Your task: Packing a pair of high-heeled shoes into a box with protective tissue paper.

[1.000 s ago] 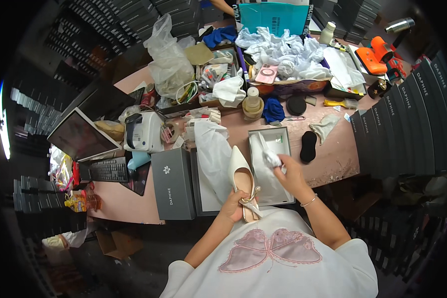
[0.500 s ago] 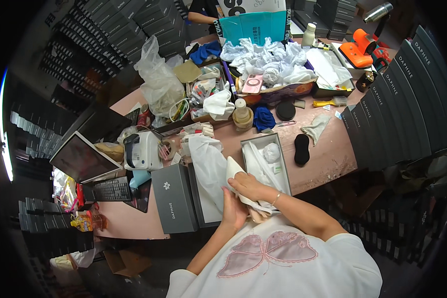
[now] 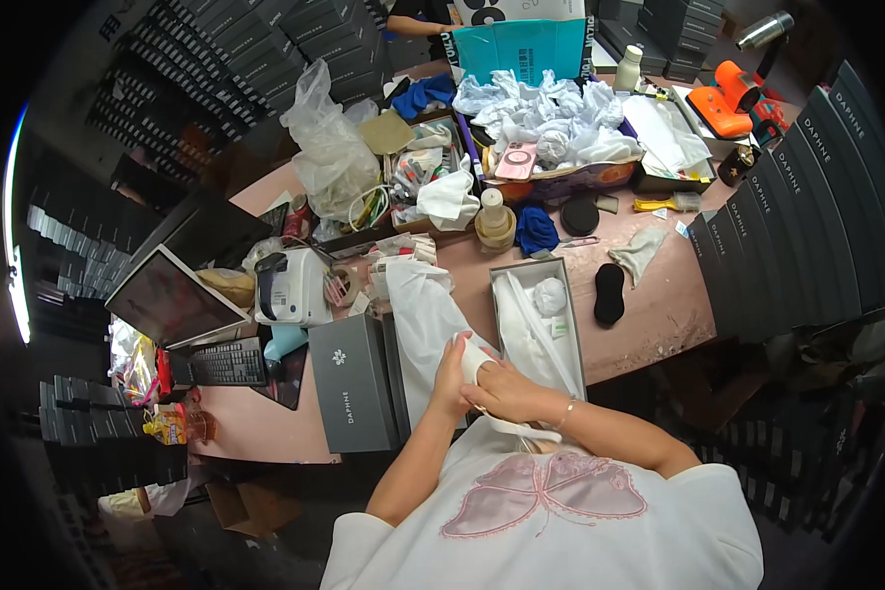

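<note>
Both hands are closed round a white pointed shoe (image 3: 475, 361), held close to my body above the table's front edge. My left hand (image 3: 449, 382) grips it from the left side, and my right hand (image 3: 509, 390) wraps over it from the right. Below the right hand the shoe's pale rim or strap shows; much of the rest is hidden by the fingers. Just beyond stands an open grey shoe box (image 3: 577, 339) with white paper and a crumpled paper ball (image 3: 549, 296) inside. To the left, white tissue paper (image 3: 418, 310) drapes over another box beside a dark grey box lid (image 3: 349, 393).
Stacked dark shoe boxes (image 3: 806, 197) rise on the right. At the back a carton holds crumpled white paper (image 3: 551, 113) and a pink phone (image 3: 516, 160). A bottle (image 3: 495, 221), a black sponge (image 3: 610, 295), a label printer (image 3: 293, 285) and a keyboard (image 3: 221, 364) also occupy the table.
The shoe has come away from over the open box, toward my body. My left hand has moved up round its toe end, and my right hand has shifted lower.
</note>
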`<state>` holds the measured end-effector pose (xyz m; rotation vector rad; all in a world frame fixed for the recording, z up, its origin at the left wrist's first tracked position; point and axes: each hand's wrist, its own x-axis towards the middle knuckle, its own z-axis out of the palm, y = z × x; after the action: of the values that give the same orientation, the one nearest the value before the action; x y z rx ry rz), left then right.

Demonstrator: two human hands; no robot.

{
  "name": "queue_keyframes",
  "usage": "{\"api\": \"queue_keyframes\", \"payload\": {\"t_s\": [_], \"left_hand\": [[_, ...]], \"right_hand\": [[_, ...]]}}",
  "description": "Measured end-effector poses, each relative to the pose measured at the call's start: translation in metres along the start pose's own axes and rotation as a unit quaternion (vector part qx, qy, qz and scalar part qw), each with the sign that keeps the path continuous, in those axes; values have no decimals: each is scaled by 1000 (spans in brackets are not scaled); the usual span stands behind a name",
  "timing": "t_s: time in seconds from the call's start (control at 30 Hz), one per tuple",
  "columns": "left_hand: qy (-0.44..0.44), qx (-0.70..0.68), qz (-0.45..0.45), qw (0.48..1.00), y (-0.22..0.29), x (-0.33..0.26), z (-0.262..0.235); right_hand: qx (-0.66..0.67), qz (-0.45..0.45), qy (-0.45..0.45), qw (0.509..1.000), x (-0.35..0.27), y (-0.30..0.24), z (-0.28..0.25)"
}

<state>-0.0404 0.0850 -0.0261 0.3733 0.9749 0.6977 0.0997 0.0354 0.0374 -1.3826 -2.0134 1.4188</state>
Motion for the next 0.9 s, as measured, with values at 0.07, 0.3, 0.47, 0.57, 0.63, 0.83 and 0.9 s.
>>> {"api": "queue_keyframes", "payload": {"t_s": [0.07, 0.3, 0.47, 0.57, 0.63, 0.83, 0.9], "left_hand": [[-49, 1, 20, 999, 11, -5, 17], [-106, -21, 8, 994, 23, -5, 26], [-81, 47, 30, 995, 13, 5, 49], [-65, 48, 10, 997, 10, 13, 22], [-10, 82, 34, 996, 14, 11, 30], [-25, 50, 28, 998, 0, 7, 6], [-21, 49, 22, 998, 7, 12, 5]], "right_hand": [[81, -69, 65, 992, -27, 2, -3], [54, -104, 93, 989, -46, 19, -25], [-1, 23, 127, 992, -1, 42, -8], [58, 111, 136, 983, 27, 49, 13], [33, 101, 209, 972, 43, 57, 24], [-105, 184, 36, 977, 38, 36, 12], [-5, 163, 84, 983, 43, 39, 15]]}}
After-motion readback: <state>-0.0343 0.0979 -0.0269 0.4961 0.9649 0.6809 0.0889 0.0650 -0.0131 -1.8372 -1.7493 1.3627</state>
